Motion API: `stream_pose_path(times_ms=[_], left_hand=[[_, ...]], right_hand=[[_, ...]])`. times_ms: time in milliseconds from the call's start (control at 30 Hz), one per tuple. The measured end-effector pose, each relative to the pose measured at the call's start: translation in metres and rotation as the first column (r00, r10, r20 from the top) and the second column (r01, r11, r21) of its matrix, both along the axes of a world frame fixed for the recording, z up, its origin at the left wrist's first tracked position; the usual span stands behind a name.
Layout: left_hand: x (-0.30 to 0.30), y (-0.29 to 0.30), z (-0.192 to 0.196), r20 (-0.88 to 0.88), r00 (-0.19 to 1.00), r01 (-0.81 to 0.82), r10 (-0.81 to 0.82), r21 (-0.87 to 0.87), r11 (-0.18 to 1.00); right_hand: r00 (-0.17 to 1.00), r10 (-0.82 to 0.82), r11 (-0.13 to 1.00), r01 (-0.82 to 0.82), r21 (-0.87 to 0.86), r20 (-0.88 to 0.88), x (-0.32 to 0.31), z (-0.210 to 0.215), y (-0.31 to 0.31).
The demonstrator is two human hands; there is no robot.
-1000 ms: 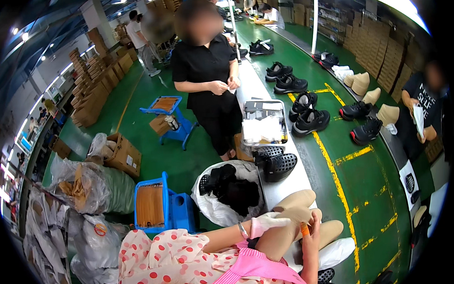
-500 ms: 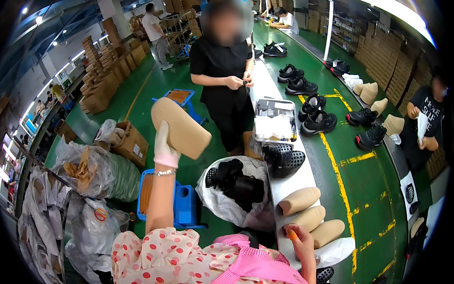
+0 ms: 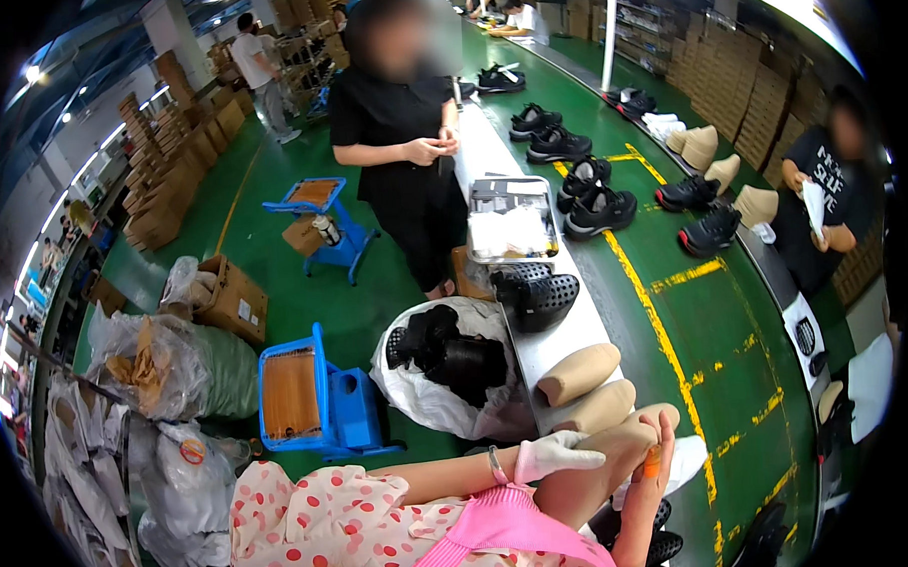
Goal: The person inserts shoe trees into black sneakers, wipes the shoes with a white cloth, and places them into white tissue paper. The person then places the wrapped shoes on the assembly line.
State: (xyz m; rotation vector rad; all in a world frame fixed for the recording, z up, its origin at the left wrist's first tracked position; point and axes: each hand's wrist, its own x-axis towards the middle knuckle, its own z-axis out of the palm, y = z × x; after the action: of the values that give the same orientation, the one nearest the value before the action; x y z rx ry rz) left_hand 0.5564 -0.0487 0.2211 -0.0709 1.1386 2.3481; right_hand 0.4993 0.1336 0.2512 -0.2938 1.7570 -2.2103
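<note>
My left hand (image 3: pixel 562 455), in a white glove, holds a tan foot-shaped shoe form (image 3: pixel 579 482) low over the near end of the bench. Its fingers lie along the form, which slants up to the right. My bare right hand (image 3: pixel 652 469) has an orange wrap on one finger; its fingers are stretched upward by the form's far end. Whether they touch it, I cannot tell. Just beyond lie more beige shoe forms (image 3: pixel 579 373), and a white-wrapped piece (image 3: pixel 688 463) is partly hidden behind my right hand.
A white bag of black items (image 3: pixel 443 404) stands left of the bench, beside a blue cart (image 3: pixel 353 412). Dark dotted soles (image 3: pixel 540 300) and a metal tray (image 3: pixel 513 251) are farther along. A person in black (image 3: pixel 393 126) stands beyond; another (image 3: pixel 821 201) works at right.
My left hand has brought the shoe form down and right from its raised place, to my right hand. My right hand has left the bench forms and its fingers now point up. The view has shifted.
</note>
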Motion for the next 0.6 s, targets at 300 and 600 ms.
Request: stream_pose_path(times_ms=[300, 600], left_hand=[[-0.03, 0.036, 0.003, -0.086, 0.991, 0.059, -0.1, -0.391, 0.919], [-0.041, 0.111, -0.043, 0.183, 0.981, 0.045, -0.067, 0.119, 0.992]], right_hand=[[0.952, -0.095, 0.877, 0.218, 0.428, -0.29, 0.01, -0.022, 0.065], [0.589, -0.533, 0.211, 0.788, 0.578, -0.608, 0.105, -0.008, 0.284]])
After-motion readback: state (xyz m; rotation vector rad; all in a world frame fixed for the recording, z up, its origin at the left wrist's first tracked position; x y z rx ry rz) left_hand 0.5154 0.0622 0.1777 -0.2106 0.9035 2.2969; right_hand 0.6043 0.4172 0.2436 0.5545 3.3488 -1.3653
